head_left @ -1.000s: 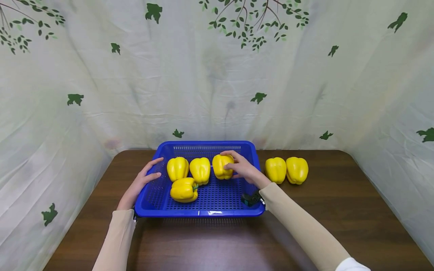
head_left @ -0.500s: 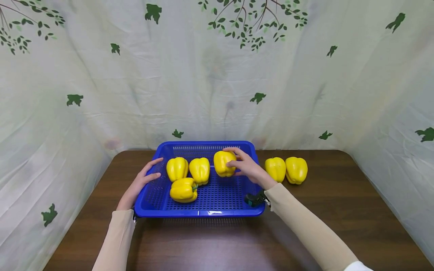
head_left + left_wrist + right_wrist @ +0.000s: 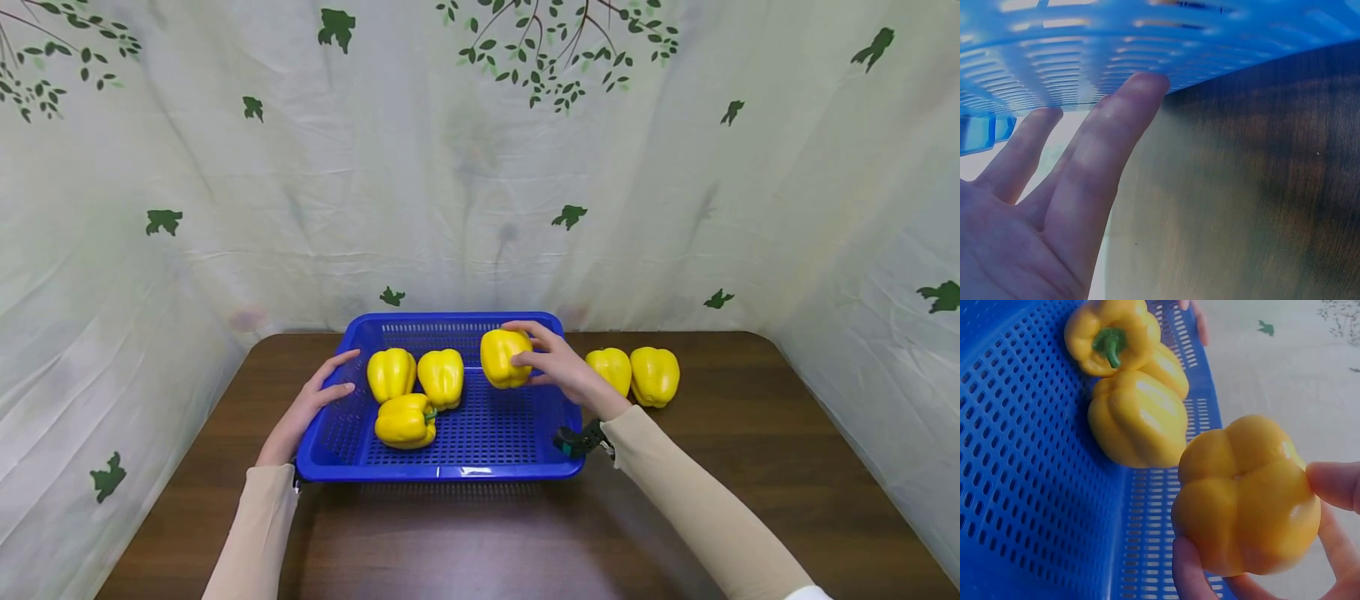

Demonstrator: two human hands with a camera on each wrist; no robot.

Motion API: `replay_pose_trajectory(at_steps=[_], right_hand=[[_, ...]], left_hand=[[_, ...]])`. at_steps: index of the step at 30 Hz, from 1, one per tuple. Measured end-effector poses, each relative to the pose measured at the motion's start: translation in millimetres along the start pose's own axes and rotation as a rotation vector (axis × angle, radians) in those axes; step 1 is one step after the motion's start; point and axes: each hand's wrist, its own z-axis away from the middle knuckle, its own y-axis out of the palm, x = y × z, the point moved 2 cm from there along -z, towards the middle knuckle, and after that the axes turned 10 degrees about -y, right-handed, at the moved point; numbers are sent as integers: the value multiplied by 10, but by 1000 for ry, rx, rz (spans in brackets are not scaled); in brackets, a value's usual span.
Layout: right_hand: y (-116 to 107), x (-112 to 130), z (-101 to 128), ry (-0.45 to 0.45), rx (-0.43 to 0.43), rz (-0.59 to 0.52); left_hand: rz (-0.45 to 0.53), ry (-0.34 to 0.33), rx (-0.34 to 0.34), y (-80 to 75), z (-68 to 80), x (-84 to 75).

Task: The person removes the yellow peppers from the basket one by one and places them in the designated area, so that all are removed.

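Observation:
A yellow bell pepper [image 3: 506, 359] is held up in my right hand [image 3: 558, 365], over the right part of a blue plastic basket [image 3: 465, 472]. Fingers and thumb pinch its sides, and its lobed bottom faces the camera in the right wrist view. My left hand [image 3: 309, 406] grips the basket's left rim, some fingers [image 3: 1094, 150] lying against the outside of the slotted wall. Inside the basket lie three more yellow peppers: one back left [image 3: 392, 374], one beside it [image 3: 441, 379], and one on its side in front [image 3: 406, 421], green stem facing right.
Right of the basket, two yellow peppers stand side by side on the brown wooden table [image 3: 750, 467]; the nearer one [image 3: 609, 371] is partly hidden by my right hand, the other [image 3: 656, 377] shows fully. A pale leaf-patterned curtain [image 3: 480, 183] hangs behind.
The pepper in my right hand has risen from the basket's floor and shifted right and slightly toward the back. My left hand and the basket stay where they were.

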Motion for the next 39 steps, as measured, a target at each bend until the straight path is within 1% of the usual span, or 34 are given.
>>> replay_pose_trajectory(at_steps=[7, 14, 23, 31, 39], right_hand=[[-76, 44, 63, -3, -15, -5], [-194, 89, 164, -37, -3, 9], [-340, 102, 252, -52, -30, -23], [-470, 139, 342, -80, -35, -35], [-623, 117, 438, -72, -64, -33]], left_hand=[[5, -3, 2, -4, 6, -5], [17, -4, 11, 1, 2, -11], [0, -7, -3, 0, 11, -10], [5, -11, -1, 4, 22, 3], [5, -7, 6, -7, -4, 13]])
